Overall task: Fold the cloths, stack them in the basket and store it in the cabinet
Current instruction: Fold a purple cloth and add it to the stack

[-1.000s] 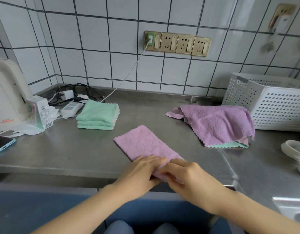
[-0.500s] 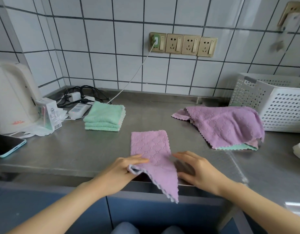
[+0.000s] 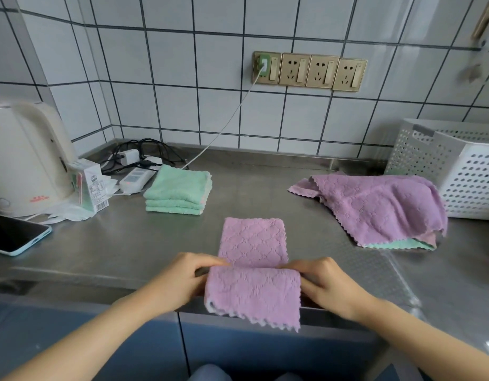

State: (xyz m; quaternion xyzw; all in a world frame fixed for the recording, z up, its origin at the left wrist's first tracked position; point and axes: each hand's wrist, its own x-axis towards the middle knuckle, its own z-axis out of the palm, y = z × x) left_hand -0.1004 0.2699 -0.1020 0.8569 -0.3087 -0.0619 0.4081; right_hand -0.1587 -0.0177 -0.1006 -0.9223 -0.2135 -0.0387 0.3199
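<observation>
Gripping purple cloth [image 3: 253, 270], both hands, near white basket [image 3: 468, 171]

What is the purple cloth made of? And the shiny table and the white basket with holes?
The purple cloth looks like soft, fuzzy microfibre: quilted diamond pattern, zigzag-cut edges. The table looks like brushed stainless steel: grey with dull reflections. The white basket looks like matte moulded plastic, with even rows of punched holes.
</observation>
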